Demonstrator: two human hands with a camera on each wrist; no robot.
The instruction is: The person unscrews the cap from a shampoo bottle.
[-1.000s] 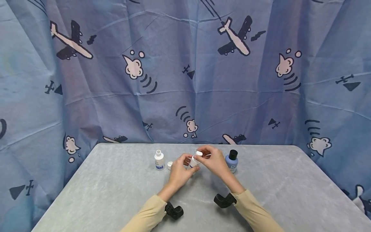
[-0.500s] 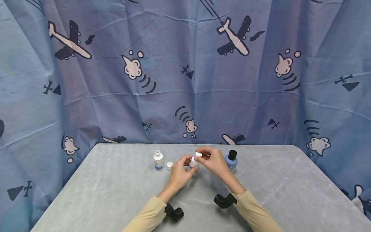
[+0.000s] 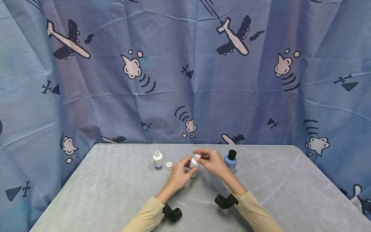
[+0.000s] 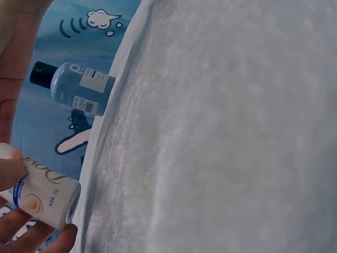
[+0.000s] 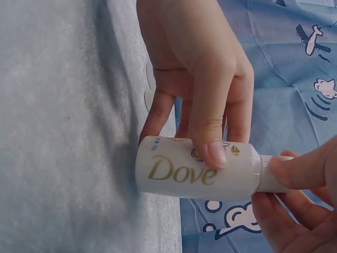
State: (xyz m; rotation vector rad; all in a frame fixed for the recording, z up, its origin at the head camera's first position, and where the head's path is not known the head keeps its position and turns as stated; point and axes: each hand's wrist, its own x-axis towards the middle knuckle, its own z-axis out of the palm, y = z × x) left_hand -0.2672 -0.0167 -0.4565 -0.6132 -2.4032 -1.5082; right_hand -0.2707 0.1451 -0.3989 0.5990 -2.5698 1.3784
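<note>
A small white Dove bottle (image 5: 184, 166) is held up between both hands at the middle of the head view. My left hand (image 3: 179, 174) grips its body, thumb on one side and fingers on the other. With thumb and fingers, my right hand (image 3: 213, 163) pinches the white cap (image 5: 269, 179) at the neck. The cap sits at the top of the neck; how tightly it is seated cannot be seen. In the left wrist view, the same bottle shows its base end, and the cap is out of frame.
A second white bottle (image 3: 158, 161) stands uncapped to the left, with a loose white cap (image 3: 169, 166) beside it. Right of the hands stands a blue bottle (image 3: 230, 161) with a black cap. The grey table (image 3: 95, 180) ends at a patterned blue curtain (image 3: 162, 64).
The right hand's cap has come down onto the bottle's neck; earlier it was slightly higher. The left hand has kept its grip, and more of the bottle's body shows now.
</note>
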